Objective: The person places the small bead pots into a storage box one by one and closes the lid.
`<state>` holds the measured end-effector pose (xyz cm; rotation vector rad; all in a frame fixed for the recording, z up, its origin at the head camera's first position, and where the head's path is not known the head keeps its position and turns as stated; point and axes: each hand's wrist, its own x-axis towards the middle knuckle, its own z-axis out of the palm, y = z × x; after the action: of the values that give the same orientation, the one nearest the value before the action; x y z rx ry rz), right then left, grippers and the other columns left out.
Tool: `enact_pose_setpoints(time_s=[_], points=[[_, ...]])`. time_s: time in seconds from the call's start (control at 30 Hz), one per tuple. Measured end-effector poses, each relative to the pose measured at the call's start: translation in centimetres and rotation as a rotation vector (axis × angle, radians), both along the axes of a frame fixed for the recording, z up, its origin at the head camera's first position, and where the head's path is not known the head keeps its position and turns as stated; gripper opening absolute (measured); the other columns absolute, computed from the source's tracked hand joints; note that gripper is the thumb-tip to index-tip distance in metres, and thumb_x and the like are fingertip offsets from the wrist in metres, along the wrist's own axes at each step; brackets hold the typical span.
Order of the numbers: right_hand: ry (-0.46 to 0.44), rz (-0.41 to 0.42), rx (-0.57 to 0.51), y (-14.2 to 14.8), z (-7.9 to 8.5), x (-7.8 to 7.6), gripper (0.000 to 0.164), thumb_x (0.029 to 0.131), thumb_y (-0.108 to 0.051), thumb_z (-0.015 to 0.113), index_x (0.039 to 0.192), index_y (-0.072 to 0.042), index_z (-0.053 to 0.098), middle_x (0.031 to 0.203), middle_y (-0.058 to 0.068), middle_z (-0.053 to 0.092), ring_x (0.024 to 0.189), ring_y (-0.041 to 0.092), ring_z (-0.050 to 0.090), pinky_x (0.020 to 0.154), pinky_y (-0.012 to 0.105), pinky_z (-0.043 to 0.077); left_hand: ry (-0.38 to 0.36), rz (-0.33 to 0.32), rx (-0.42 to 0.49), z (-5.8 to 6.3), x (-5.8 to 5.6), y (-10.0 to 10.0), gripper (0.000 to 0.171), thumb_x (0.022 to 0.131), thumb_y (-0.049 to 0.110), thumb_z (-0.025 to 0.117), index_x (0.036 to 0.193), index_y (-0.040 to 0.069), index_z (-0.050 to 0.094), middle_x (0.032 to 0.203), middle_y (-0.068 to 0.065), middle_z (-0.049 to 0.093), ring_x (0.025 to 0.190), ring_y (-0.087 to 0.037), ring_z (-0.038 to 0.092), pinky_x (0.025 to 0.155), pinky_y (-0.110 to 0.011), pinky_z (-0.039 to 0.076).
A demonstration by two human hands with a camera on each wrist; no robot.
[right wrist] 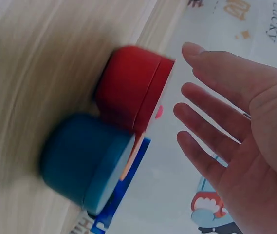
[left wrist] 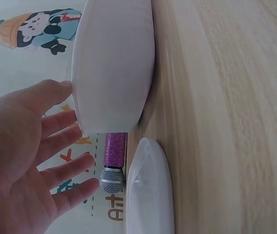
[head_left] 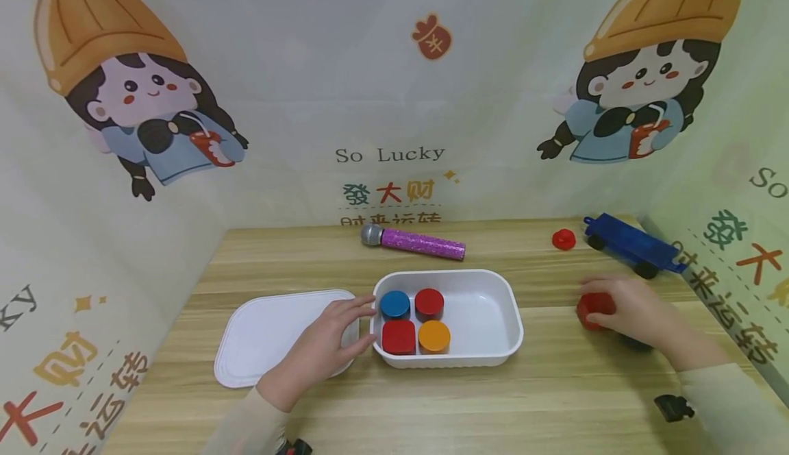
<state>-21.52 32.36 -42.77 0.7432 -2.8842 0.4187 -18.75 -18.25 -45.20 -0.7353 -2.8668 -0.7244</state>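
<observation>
My left hand [head_left: 329,338] is at the left end of a white plastic box [head_left: 483,355]. Its thumb touches the rim in the left wrist view, and its other fingers are spread loosely. Inside the box's left half sit a blue round block [head_left: 395,304], a red round block [head_left: 429,303], a red squarish block [head_left: 398,338] and an orange round block [head_left: 434,336]. Over on the right, my right hand [head_left: 635,308] hovers above another red block [right wrist: 128,87], fingers extended and apart from it. Beside that stands a blue block [right wrist: 82,158], mostly hidden under the hand in the head view.
A white lid [head_left: 265,338] lies left of the box, partly under my left forearm. Behind the box is a purple microphone [head_left: 422,243]. A small red piece [head_left: 564,239] and a blue wheeled toy base [head_left: 631,239] are at the back right, near the cloth wall.
</observation>
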Motion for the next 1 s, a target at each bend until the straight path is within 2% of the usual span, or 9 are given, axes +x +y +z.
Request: enact_pose_setpoints(time_s=[0.3, 0.53, 0.73, 0.87, 0.93, 1.0], points=[[-0.056, -0.015, 0.015, 2.3, -0.1, -0.1, 0.042, 0.069, -0.007, 0.093, 0.107, -0.001, 0.078, 0.12, 0.026, 0.071, 0.114, 0.052, 0.063, 0.096, 0.066, 0.053, -0.002, -0.005, 0.004, 0.1, 0.0, 0.0, 0.044, 0.094, 0.029, 0.077, 0.133, 0.012, 0.069, 0.153, -0.005, 0.057, 0.139, -0.029, 0.053, 0.116, -0.048, 0.048], [-0.059, 0.003, 0.011, 2.8, -0.3, -0.3, 0.038, 0.07, -0.008, 0.093, 0.105, -0.004, 0.078, 0.117, 0.023, 0.073, 0.11, 0.048, 0.066, 0.093, 0.063, 0.055, 0.017, -0.009, 0.006, 0.1, 0.0, 0.0, 0.044, 0.094, 0.03, 0.077, 0.133, 0.013, 0.069, 0.152, -0.005, 0.057, 0.139, -0.028, 0.053, 0.116, -0.048, 0.047], [0.016, 0.005, 0.027, 2.5, -0.7, -0.3, 0.033, 0.074, -0.018, 0.092, 0.101, -0.006, 0.079, 0.106, 0.014, 0.077, 0.1, 0.038, 0.072, 0.089, 0.059, 0.059, 0.049, -0.017, 0.001, 0.0, -0.1, -0.1, 0.042, 0.093, 0.028, 0.078, 0.131, 0.012, 0.069, 0.15, -0.005, 0.059, 0.138, -0.029, 0.054, 0.114, -0.048, 0.049], [0.135, 0.022, 0.029, 2.1, -0.9, -0.5, 0.035, 0.071, -0.023, 0.093, 0.099, -0.007, 0.079, 0.099, 0.009, 0.079, 0.091, 0.033, 0.073, 0.081, 0.053, 0.062, 0.045, -0.022, 0.001, 0.0, -0.1, -0.1, 0.043, 0.093, 0.029, 0.077, 0.131, 0.011, 0.069, 0.15, -0.007, 0.059, 0.138, -0.029, 0.054, 0.115, -0.049, 0.048], [0.158, 0.021, 0.022, 1.6, -0.7, -0.5, 0.036, 0.071, -0.025, 0.094, 0.099, -0.007, 0.079, 0.097, 0.008, 0.079, 0.087, 0.029, 0.073, 0.077, 0.049, 0.062, 0.038, -0.023, 0.001, 0.0, -0.1, -0.1, 0.042, 0.094, 0.029, 0.077, 0.132, 0.011, 0.069, 0.151, -0.007, 0.058, 0.138, -0.03, 0.054, 0.115, -0.049, 0.048], [0.144, 0.012, 0.014, 0.9, -0.2, -0.5, 0.037, 0.072, -0.025, 0.093, 0.101, -0.007, 0.079, 0.098, 0.007, 0.078, 0.084, 0.024, 0.07, 0.075, 0.045, 0.061, 0.028, -0.019, 0.0, 0.0, -0.1, -0.1, 0.043, 0.094, 0.03, 0.076, 0.132, 0.011, 0.069, 0.151, -0.007, 0.058, 0.139, -0.029, 0.053, 0.116, -0.049, 0.047]])
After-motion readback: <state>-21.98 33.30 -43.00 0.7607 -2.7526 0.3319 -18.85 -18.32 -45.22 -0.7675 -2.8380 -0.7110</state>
